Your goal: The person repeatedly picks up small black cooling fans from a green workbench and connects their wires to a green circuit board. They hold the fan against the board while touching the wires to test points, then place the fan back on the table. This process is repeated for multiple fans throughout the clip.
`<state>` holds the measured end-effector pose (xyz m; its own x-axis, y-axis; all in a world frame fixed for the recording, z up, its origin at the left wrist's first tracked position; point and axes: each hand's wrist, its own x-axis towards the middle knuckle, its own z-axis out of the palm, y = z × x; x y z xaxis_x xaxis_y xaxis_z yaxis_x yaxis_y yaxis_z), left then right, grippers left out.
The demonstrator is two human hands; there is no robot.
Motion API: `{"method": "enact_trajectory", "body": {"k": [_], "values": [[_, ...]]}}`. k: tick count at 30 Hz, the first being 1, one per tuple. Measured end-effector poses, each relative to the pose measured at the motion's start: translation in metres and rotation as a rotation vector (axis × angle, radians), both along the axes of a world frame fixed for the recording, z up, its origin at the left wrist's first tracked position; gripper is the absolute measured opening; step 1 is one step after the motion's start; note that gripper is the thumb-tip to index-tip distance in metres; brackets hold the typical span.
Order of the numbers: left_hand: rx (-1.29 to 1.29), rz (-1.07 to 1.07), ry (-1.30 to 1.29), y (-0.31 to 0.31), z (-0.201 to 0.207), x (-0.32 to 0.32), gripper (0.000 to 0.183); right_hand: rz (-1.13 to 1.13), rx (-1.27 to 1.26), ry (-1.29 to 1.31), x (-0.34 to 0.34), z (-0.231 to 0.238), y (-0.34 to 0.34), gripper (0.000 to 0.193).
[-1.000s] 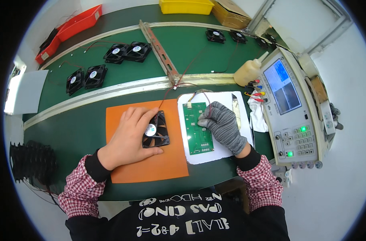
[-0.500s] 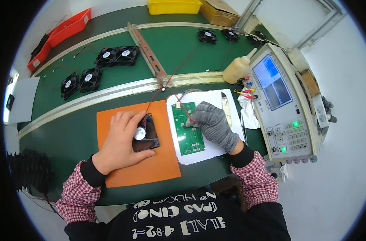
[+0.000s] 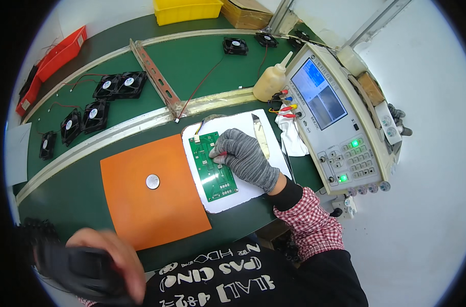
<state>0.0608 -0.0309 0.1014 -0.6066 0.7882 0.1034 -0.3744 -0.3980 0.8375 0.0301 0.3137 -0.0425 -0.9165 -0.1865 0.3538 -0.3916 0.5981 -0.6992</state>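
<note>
At the lower left, my bare left hand (image 3: 121, 258) is smeared by motion, its fingers round a black fan (image 3: 84, 271); the blur hides the fan's details. My right hand (image 3: 243, 156), in a grey knitted glove, is closed in a pinch over the upper right of a green circuit board (image 3: 215, 176). A small red bit shows at its fingertips, but I cannot make out what it belongs to. The board lies on a white pad (image 3: 253, 192), with a wired white connector (image 3: 196, 138) at its top edge. A silver disc (image 3: 152, 181) lies on the orange mat (image 3: 141, 215).
Several black fans (image 3: 96, 115) with red leads stand on the green bench at the left. A cream squeeze bottle (image 3: 270, 84) is beside the tester (image 3: 325, 100) and its coloured clips. A metal rail (image 3: 158, 77) crosses the far bench. Red (image 3: 64, 56) and yellow (image 3: 187, 11) bins stand behind.
My left hand has left the mat for the lower left. The fan is gone from the mat, baring the disc, and one more fan stands at the left row's end. The view has shifted.
</note>
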Motion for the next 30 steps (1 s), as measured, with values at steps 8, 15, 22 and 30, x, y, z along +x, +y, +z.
{"method": "enact_trajectory", "body": {"k": [8, 15, 22, 30], "values": [[-0.204, -0.001, -0.205, -0.009, 0.018, 0.004, 0.020, 0.044, -0.076, 0.059, -0.002, 0.000, -0.003, 0.016], [-0.942, 1.108, 2.071, 0.002, -0.034, -0.012, 0.091, 0.021, -0.057, 0.020, -0.001, 0.002, 0.000, 0.019], [-0.594, 0.796, 1.798, 0.093, -0.027, -0.106, 0.079, -0.007, 0.031, 0.080, 0.001, 0.007, -0.002, 0.015], [-1.804, 0.537, 1.436, 0.071, -0.122, -0.272, 0.098, -0.169, -0.191, -0.051, 0.006, 0.018, -0.013, 0.033]]}}
